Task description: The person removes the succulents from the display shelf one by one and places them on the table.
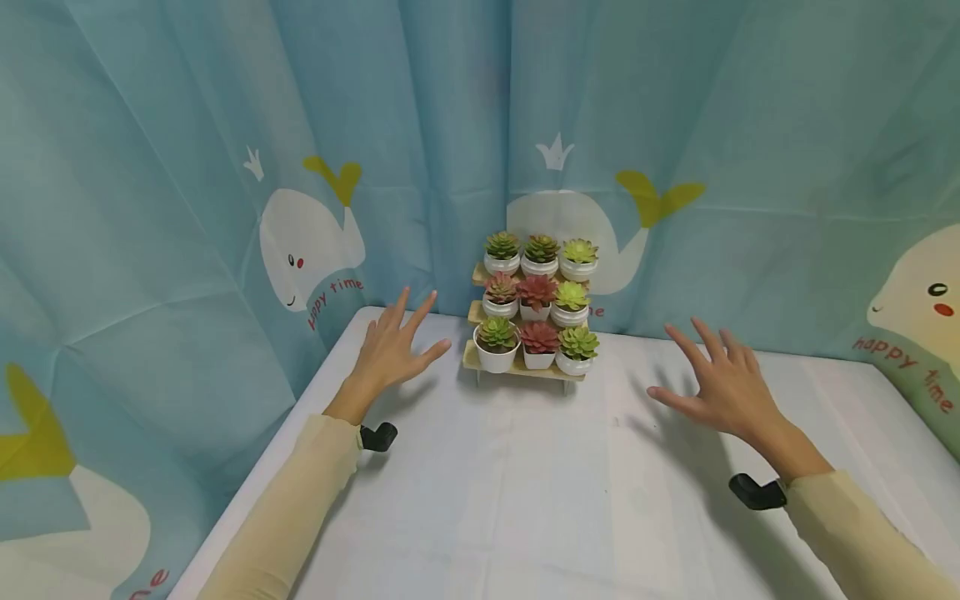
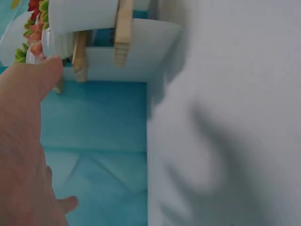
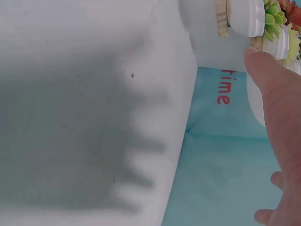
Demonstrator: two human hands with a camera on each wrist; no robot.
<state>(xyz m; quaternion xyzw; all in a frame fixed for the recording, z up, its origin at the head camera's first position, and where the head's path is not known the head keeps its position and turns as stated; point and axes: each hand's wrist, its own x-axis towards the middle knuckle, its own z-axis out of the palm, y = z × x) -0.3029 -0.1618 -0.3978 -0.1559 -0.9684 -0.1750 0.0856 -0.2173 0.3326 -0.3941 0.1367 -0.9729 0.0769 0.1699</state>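
Observation:
A small three-tier wooden stand (image 1: 471,357) at the back of the table bears several potted succulents in white pots, three to a tier. Green rosettes fill the top tier, such as the dark green succulent (image 1: 502,245); red succulents (image 1: 539,337) sit in the middle of the lower tiers. My left hand (image 1: 390,350) hovers left of the stand, fingers spread, thumb pointing toward the bottom-left white pot (image 1: 496,360). To the right, farther from the stand, my right hand (image 1: 723,383) is held above the table with fingers apart. Both hands hold nothing and cast shadows.
A white cloth covers the table (image 1: 525,492). Blue curtains (image 1: 450,100) printed with whales hang close behind and along the left side. Black wrist mounts (image 1: 756,492) stick out beneath the sleeves. The stand's back edge is close to the curtain.

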